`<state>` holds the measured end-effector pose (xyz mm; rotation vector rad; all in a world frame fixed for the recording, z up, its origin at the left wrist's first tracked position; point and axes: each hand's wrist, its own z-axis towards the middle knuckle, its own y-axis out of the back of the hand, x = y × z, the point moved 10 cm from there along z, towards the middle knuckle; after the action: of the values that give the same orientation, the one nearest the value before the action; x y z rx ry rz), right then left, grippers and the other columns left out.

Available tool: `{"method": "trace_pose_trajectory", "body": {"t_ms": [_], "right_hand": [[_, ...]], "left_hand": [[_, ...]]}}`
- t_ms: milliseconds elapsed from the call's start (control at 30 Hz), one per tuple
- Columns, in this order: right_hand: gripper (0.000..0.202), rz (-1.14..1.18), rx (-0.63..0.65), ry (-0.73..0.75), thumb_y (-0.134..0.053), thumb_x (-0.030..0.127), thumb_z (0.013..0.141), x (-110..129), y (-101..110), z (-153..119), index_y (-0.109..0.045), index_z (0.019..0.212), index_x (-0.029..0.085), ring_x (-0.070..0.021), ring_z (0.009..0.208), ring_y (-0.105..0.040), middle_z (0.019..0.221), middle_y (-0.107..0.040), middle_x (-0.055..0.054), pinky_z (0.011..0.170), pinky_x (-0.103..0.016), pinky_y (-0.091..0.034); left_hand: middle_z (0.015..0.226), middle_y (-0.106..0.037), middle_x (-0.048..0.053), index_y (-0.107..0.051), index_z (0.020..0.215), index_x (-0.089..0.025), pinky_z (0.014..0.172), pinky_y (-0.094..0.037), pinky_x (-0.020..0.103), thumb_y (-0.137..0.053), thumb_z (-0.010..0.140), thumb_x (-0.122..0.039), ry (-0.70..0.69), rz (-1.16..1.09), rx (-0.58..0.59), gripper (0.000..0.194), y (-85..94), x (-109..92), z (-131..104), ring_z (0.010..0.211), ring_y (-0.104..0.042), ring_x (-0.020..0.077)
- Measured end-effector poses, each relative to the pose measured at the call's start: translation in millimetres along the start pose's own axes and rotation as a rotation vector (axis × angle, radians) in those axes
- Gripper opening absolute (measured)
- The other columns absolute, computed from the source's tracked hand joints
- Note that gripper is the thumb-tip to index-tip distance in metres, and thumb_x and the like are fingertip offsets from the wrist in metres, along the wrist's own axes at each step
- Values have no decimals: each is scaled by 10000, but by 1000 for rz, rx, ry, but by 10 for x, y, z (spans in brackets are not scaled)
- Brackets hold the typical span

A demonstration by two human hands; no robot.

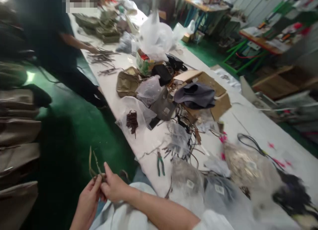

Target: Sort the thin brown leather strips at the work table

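Bare forearms, bare hands (99,193); pale white garment over lap.

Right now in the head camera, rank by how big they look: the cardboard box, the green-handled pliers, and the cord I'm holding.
1. cardboard box, clearly largest, though farther away.
2 and 3. cord and green-handled pliers: too alike to rank; the cord, pinched between left hand and right hand, is nearer and partly hidden.

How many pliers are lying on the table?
1: green-handled pliers lie near the white table's front edge, right of both hands. More may hide under bags.
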<state>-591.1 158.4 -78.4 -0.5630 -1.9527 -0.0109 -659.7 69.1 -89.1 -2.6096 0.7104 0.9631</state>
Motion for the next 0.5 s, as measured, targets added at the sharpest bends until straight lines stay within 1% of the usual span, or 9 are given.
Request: {"method": "trace_pose_trajectory", "body": {"t_ms": [67,167,200,267,333,400,433,467,500], "right_hand": [[1112,126,-53,-46,-581,166,951,-95,195,-22,75,1848,193,-158,519,-638,708,-661,72,513,-238,-571],[1098,175,-215,-99,-600,209,970,-287,462,-34,64,1843,145,-183,554,-696,762,-747,25,534,-252,-595],[1085,172,-276,-107,-604,241,985,-326,533,-35,51,1844,140,-190,572,-713,841,-802,-18,542,-262,-600],[1063,166,-390,-59,-650,342,1007,-318,666,-44,-30,1859,196,-198,636,-750,1147,-870,-111,595,-298,-631],[1093,148,-504,31,-751,483,991,-294,808,-118,-116,1861,293,-232,832,-820,1381,-836,-109,790,-374,-694],[1120,115,-704,70,-832,582,944,-439,1006,-375,-217,1845,332,-273,1101,-828,1408,-824,-76,1049,-448,-670],[1081,107,-864,31,-826,599,947,-633,1125,-614,-278,1831,305,-288,1197,-804,1385,-823,-84,1135,-477,-636],[1004,105,-1054,-47,-793,593,969,-900,1230,-936,-349,1804,257,-294,1250,-780,1385,-808,-106,1187,-494,-607],[908,98,-1291,-178,-757,573,985,-1226,1309,-1364,-444,1745,188,-304,1278,-753,1437,-769,-147,1201,-495,-595]], "left_hand": [[637,-622,-4,-770,1064,-158,434,-517,301,-1078,641,-684,28,144,121,742,-248,-6,63,494,-510,171],[642,-622,2,-748,1182,-144,476,-518,292,-1025,712,-720,96,293,273,794,-525,46,250,528,-534,183],[634,-609,-1,-750,1171,-140,466,-497,285,-1017,718,-726,103,334,313,788,-607,38,339,521,-530,181],[680,-634,19,-766,1076,-125,476,-501,276,-1048,678,-699,97,386,356,753,-771,-47,553,560,-566,183],[783,-687,54,-765,973,-123,553,-574,277,-1089,618,-652,81,393,371,715,-959,-227,777,688,-648,204],[831,-681,35,-722,901,-155,651,-650,301,-1123,576,-582,76,348,406,670,-1166,-480,962,779,-660,203],[797,-633,0,-686,875,-173,651,-653,296,-1139,566,-546,79,317,438,664,-1258,-625,1036,757,-623,180],[746,-558,-37,-650,854,-183,608,-633,276,-1156,545,-515,87,282,467,679,-1318,-778,1103,697,-555,149],[710,-480,-65,-626,840,-184,544,-590,249,-1173,521,-481,100,250,491,700,-1340,-929,1169,636,-466,118]]}}
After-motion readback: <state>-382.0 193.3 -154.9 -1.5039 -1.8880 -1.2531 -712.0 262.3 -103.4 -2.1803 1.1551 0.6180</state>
